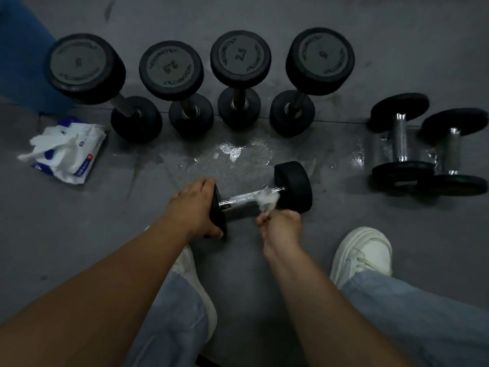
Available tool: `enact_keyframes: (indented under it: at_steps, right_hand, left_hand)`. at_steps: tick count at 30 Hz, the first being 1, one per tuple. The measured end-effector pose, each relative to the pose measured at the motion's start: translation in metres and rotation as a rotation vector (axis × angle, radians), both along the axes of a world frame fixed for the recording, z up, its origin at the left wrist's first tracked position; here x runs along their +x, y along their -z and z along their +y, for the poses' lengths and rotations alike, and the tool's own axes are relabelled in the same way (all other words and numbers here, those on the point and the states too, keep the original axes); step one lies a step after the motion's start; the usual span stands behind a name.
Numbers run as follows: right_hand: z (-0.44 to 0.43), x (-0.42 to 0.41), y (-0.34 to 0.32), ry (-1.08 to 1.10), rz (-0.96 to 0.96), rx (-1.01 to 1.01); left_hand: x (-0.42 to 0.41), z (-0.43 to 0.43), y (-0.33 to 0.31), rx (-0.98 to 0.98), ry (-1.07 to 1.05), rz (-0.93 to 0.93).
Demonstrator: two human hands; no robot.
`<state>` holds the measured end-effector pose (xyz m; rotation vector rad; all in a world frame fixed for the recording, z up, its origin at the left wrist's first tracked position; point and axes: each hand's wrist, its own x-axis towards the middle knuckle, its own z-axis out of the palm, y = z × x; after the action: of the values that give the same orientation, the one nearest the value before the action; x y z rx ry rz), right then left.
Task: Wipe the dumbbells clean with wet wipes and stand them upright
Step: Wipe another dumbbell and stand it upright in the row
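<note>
A black dumbbell (292, 185) lies on its side on the grey floor in front of me. My left hand (195, 206) grips its near left head. My right hand (280, 226) holds a crumpled white wet wipe (267, 199) against the right end of the chrome handle. Several black dumbbells (239, 75) stand upright in a row behind. Two chrome-handled plate dumbbells (401, 144) lie on their sides at the right.
A pack of wet wipes (70, 151) with wipes pulled out lies at the left. A blue mat (21, 56) fills the far left corner. The floor shows wet patches (238, 152) behind the lying dumbbell. My white shoes (362, 252) flank my arms.
</note>
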<state>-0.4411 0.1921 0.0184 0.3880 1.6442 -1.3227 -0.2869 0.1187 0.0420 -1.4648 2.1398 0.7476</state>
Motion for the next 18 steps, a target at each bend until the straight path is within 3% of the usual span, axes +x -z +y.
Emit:
enact_keyframes:
  at_steps: [3,6,7,10,18]
  right_hand:
    - [0.004,-0.012,-0.015,-0.763,0.724,-0.072]
    - [-0.009,-0.034,-0.022,-1.509,1.626,0.154]
    - [-0.01,-0.036,-0.023,-1.709,1.807,0.229]
    - [-0.005,-0.04,-0.015,-2.171,1.901,0.374]
    - [-0.001,-0.051,-0.026,-2.289,1.855,0.431]
  left_hand:
    - [0.003,-0.004,0.001,0.005,0.015,-0.019]
    - [0.002,-0.004,0.002,0.0,0.019,-0.017]
    - [0.002,-0.004,0.001,0.0,0.015,-0.018]
    - [0.003,-0.006,0.001,0.002,0.017,-0.015]
    - [0.002,-0.006,-0.001,-0.001,0.009,-0.024]
